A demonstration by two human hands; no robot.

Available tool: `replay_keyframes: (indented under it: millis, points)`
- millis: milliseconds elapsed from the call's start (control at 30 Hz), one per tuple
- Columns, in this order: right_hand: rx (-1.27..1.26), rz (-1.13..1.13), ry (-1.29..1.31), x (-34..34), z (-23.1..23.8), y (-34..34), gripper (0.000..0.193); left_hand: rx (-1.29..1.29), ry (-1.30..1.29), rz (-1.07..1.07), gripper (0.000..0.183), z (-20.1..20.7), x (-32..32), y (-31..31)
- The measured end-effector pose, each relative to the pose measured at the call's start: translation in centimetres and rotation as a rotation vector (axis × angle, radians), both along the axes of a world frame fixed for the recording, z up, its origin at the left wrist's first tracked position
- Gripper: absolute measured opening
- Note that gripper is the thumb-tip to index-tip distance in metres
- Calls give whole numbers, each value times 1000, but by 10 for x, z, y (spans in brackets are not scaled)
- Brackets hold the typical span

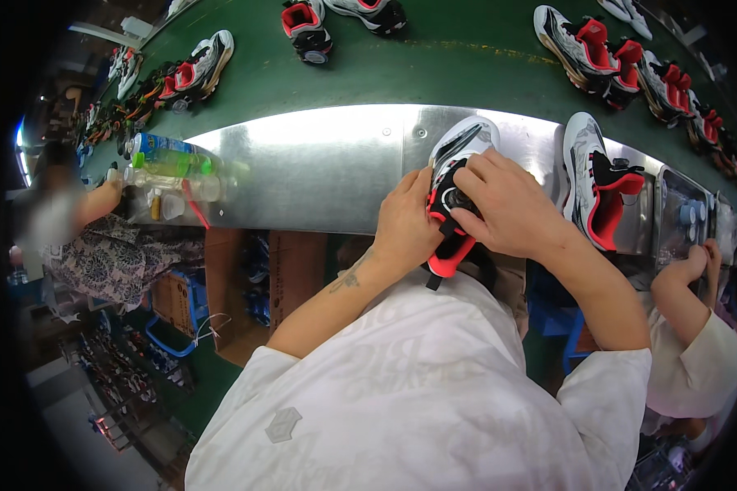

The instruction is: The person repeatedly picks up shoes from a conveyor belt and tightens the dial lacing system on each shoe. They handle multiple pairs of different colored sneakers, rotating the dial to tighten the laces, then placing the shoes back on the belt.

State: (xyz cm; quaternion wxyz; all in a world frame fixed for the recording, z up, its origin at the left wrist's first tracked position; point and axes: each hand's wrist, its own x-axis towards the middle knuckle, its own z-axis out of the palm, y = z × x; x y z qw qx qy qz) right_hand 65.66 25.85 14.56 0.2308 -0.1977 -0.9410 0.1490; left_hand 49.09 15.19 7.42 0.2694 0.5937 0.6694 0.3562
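Observation:
A white, black and red sneaker [470, 133] stands on the metal ledge at the edge of the green work surface, its toe pointing away from me and its red heel toward my body. My left hand [408, 214] is closed against its left side. With bent fingers and thumb, my right hand [508, 199] grips a round black dial [457, 199] on the sneaker's tongue; the fingers partly cover it. A similar sneaker [588, 168] with a red lining rests on the ledge to the right of my right hand, untouched.
Sneakers [585, 53] line the green surface [418, 74] on both sides. Plastic bottles [174, 164] stand on the ledge at left. Below it is a cardboard box [229, 299]. Co-workers sit at left and right; one's hands [696, 262] are near a metal tray [681, 204].

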Motion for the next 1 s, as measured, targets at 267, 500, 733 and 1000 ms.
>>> replay_keyframes:
  millis: [267, 500, 733, 1000]
  points:
    - [-165, -85, -349, 4, 4, -8, 31, -19, -5, -5, 64, 3, 0, 1]
    - [-418, -216, -629, -4, 7, -12, 33, -18, -7, -9, 70, -1, 1, 1]
    - [-154, -74, -164, 10, -10, -4, 41, -28, 29, -31, 78, 2, 2, 2]
    - [-214, -154, -297, 7, -10, -10, 40, 7, 22, -22, 78, -7, 3, 3]
